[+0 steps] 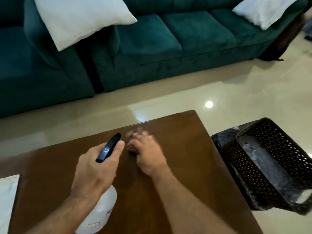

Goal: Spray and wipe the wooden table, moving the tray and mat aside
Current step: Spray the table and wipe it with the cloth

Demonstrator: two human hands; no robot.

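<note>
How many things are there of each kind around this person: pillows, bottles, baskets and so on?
White pillows: 2
Spray bottles: 1, held in the left hand, bottle at
Black perforated baskets: 1
Wooden tables: 1
White mats at the table's left edge: 1
Total: 6

The right hand is blurred; whatever it holds cannot be told.
</note>
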